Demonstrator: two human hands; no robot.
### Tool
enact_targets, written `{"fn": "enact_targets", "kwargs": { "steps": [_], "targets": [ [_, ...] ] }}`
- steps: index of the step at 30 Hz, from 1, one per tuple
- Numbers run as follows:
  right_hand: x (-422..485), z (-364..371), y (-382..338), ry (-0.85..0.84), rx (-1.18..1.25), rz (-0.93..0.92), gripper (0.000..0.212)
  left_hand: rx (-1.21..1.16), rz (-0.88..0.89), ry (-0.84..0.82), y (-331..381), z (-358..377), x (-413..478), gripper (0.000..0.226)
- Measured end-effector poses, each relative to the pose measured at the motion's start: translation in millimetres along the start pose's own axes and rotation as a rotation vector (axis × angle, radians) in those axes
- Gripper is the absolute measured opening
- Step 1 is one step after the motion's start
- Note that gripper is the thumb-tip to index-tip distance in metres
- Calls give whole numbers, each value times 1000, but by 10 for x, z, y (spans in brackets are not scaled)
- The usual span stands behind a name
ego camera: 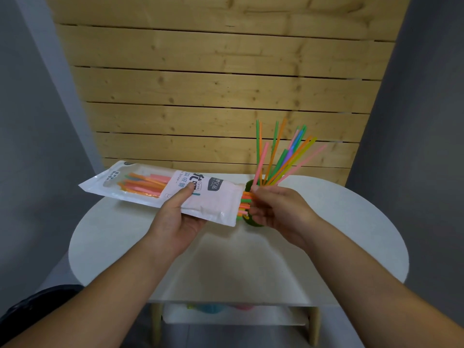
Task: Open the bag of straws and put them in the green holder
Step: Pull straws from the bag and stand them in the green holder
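Observation:
My left hand holds the white straw bag from below, thumb on top, lying sideways above the table with its open end to the right. Orange, pink and green straws show through its clear window, and straw ends stick out of the open mouth. My right hand is at that mouth, fingers pinched on the protruding straw ends. The green holder stands just behind my right hand, mostly hidden by it. Several colourful straws fan upward out of the holder.
The white oval table carries the holder near its back edge. A wooden slat wall rises right behind it. A lower shelf under the table holds blurred coloured items. A dark object sits at the bottom left.

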State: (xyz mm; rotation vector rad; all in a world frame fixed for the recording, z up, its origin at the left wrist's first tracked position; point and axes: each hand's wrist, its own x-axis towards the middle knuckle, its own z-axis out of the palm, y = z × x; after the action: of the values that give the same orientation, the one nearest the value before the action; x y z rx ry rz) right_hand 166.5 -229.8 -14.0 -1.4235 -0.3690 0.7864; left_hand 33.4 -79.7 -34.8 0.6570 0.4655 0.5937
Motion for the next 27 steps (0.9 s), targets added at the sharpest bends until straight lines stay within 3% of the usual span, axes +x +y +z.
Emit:
{"fn": "enact_targets", "kwargs": {
  "steps": [9,15,18,22,27],
  "targets": [
    [-3,-26,-23,14,0,19,6,-5,17,12,14,-4,1,21],
    [4,-96,-68,66,173,24,5,-20,29,34,45,-3,-8,16],
    [-3,-74,-40,12,125,-14,6,-26,19,30,43,0,-16,18],
    [-9,-64,-55,62,79,-51,4,-26,20,30,46,-3,-19,17],
    [-1,-151,-125,96,309,-34,6,-92,20,58,81,-24,-15,16]
  ]
}}
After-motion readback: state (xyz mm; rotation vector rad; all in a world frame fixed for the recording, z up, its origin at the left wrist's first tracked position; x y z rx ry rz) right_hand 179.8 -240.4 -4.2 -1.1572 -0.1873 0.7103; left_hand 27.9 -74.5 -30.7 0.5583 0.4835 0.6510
